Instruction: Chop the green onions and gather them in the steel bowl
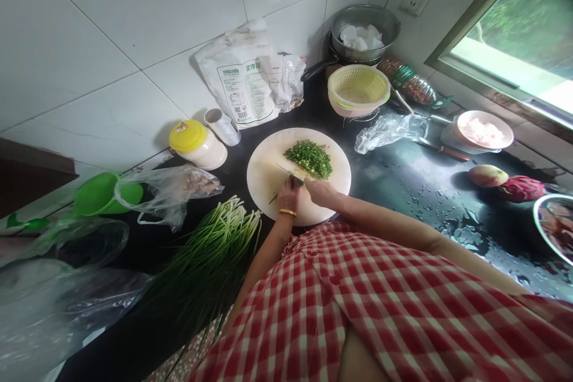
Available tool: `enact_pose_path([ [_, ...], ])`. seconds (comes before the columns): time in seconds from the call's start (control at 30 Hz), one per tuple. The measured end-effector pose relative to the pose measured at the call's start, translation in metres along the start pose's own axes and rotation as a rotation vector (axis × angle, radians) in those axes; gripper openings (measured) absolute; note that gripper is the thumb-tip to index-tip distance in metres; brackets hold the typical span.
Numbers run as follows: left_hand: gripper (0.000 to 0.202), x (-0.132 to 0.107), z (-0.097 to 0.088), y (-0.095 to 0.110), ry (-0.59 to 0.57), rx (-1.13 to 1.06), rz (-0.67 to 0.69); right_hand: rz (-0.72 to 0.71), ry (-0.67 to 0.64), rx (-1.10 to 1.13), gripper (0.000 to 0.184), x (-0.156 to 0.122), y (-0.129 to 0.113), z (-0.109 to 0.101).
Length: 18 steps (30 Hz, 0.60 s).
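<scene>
On a round white cutting board (264,170) lies a heap of finely chopped scallions (311,157). My right hand (320,193) is closed around the handle of a knife, whose thin blade (286,169) points to the far left over the board. Close beside it, my left hand (289,196), with a yellow bangle at the wrist, presses a short bunch of scallion greens (295,180) against the board. Its fingers are curled and partly hidden. A few dark green strands lie by the left fingers. Left of the board rests a large bunch of whole scallions (219,245).
A yellow-lidded jar (197,143), a white cup (222,126) and a flour bag (244,86) stand along the wall. Behind the board are a yellow colander (358,86) and a pan (364,30). A crumpled plastic bag (389,131), bowl (486,131) and dragon fruit (521,188) sit right.
</scene>
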<state>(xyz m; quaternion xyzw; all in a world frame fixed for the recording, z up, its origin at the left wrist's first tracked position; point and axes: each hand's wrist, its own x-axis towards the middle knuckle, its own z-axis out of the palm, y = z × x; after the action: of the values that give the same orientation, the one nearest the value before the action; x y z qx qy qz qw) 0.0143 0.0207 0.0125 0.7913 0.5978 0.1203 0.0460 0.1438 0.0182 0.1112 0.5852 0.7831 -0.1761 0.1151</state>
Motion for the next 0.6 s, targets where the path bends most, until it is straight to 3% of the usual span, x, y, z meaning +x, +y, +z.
enact_pose_path([
  [0.27, 0.027, 0.004, -0.001, 0.000, 0.051, -0.062, -0.064, 0.036, 0.015, 0.003, 0.040, 0.002, 0.010, -0.004],
  [0.43, 0.026, 0.009, 0.002, -0.002, 0.049, -0.059, -0.112, 0.005, 0.081, -0.024, 0.034, -0.015, 0.008, -0.005],
  [0.6, 0.030, 0.009, 0.001, -0.002, 0.032, -0.045, -0.133, -0.014, 0.072, -0.005, 0.031, -0.012, 0.001, -0.006],
])
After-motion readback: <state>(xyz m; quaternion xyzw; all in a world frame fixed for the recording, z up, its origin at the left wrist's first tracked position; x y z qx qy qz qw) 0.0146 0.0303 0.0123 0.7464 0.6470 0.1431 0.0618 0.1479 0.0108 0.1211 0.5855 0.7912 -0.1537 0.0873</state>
